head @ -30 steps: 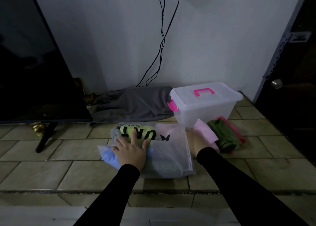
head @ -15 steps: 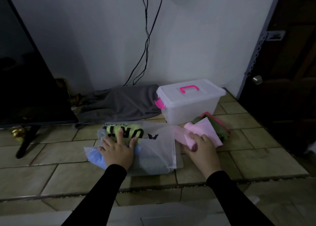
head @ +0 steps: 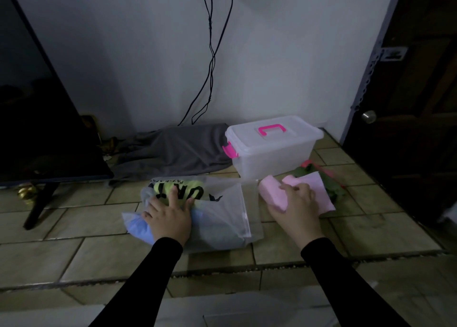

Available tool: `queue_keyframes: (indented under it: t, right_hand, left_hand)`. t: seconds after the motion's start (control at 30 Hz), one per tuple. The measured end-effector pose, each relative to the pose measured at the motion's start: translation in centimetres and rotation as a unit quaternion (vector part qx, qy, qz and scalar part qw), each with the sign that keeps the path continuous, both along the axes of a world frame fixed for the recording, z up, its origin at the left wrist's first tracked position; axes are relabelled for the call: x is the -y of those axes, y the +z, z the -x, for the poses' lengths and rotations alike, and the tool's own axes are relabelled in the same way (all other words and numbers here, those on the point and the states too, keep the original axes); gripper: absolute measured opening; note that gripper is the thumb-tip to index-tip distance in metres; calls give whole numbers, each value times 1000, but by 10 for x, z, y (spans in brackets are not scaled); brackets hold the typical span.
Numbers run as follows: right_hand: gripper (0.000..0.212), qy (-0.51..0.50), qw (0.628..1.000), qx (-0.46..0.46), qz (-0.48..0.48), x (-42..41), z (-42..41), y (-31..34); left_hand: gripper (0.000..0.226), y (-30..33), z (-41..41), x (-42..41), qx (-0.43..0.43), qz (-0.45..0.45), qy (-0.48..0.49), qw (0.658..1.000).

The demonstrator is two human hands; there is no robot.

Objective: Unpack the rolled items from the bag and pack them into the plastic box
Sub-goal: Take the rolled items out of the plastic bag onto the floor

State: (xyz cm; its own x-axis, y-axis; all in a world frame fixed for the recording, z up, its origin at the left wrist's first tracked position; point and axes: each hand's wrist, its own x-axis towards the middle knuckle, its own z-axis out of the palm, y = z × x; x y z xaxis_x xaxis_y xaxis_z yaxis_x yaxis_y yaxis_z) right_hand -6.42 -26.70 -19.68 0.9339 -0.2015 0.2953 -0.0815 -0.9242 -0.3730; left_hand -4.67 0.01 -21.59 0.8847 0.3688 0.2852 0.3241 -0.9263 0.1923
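Far left: a dark TV screen (head: 37,119) on a black stand leg, a small gold object (head: 26,192) on the floor tiles (head: 86,255) beside the leg. A grey cloth (head: 173,151) lies bunched against the wall, with black cables (head: 211,54) hanging down the wall above it.

Left hand (head: 168,218): black-sleeved forearm reaches forward from the lower edge, palm down, fingers straight and spread wide, pressing flat on the bag (head: 222,210). It grips nothing. The bag is translucent plastic, lying flat on the tiles, long axis running left to right, its zip-strip edge toward the right. Inside, under the hand, a yellow-green rolled item (head: 180,189) with black lettering toward the wall side and a blue rolled item (head: 138,227) at the near-left corner (its ends not clearly visible).

Right hand (head: 296,203): forearm angles in from the lower right, knuckles up, fingers curled round a pink rolled item (head: 272,194), held just right of the bag. The roll's long axis slants from upper left to lower right, its free end pointing left toward the bag. A pink flap of it spreads out to the right of the hand.

Behind: the plastic box (head: 274,153), clear, lid on, pink handle and pink latch, standing near the wall. Just right of the hand, a green rolled item (head: 333,189) lies on the tiles, partly hidden by the pink cloth.

Far right: a dark door (head: 420,104) with a round knob.
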Motion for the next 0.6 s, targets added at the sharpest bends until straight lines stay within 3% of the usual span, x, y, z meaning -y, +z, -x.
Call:
queue_keyframes:
  t: [0.07,0.13,0.2,0.3,0.43,0.6]
  right_hand:
    - [31,98,995,23,-21,-14,6,10]
    - [18,201,970,-89,-109,-29,12,18]
    - [20,259,927,-210,-171,-38,17,24]
    - [27,263,908,-241,-221,-41,16,26]
    - [4,245,913,-243,-218,-42,15,27]
    - [46,259,906,-315,-112,-49,15,31]
  left_hand:
    - [62,-2,0,-1,20,10,-3,1000]
    - [57,-3,2,-2,35,20,-4,999]
    - [42,-1,4,-3,52,30,-5,998]
    - [34,-4,2,-3,56,45,1,997]
    - [52,-6,3,-5,67,57,-6,996]
    - [68,-3,5,-7,42,74,-8,996]
